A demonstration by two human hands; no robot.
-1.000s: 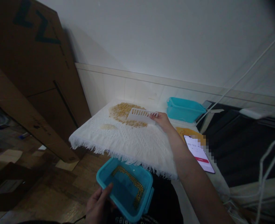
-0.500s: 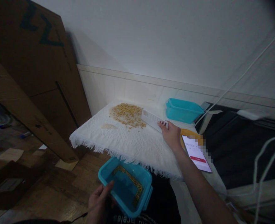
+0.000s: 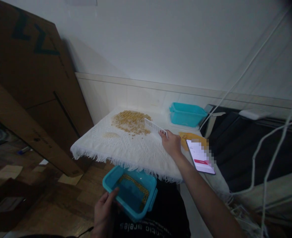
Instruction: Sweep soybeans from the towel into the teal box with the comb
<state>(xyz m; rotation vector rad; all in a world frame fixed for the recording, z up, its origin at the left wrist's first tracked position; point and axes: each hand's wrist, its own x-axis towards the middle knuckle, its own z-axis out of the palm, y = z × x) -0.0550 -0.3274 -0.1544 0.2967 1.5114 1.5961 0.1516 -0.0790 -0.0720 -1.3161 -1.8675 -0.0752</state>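
My left hand (image 3: 105, 203) grips the near-left rim of a teal plastic bin (image 3: 151, 185), held below the table's fringed edge. Soybeans (image 3: 136, 183) lie along the far and right sides of its floor. In my right hand (image 3: 170, 142) is a white slotted plastic strip (image 3: 152, 125), pinched at its near end and tilted on edge. The strip's far end is at the right side of a spread pile of soybeans (image 3: 131, 119) on the white cloth (image 3: 126, 148). A small pale patch of fine grains (image 3: 111, 135) lies left of the pile.
A second teal bin (image 3: 187, 115) stands at the back right by the wall. A lit phone (image 3: 199, 162) lies beside a yellow packet (image 3: 184, 140), right of my forearm. Large cardboard boxes (image 3: 37, 82) rise on the left. White cables (image 3: 253, 165) hang at the right.
The strip has turned more on edge as my right hand shifts slightly. My view has swung a little to the right. The left hand keeps its hold on the bin.
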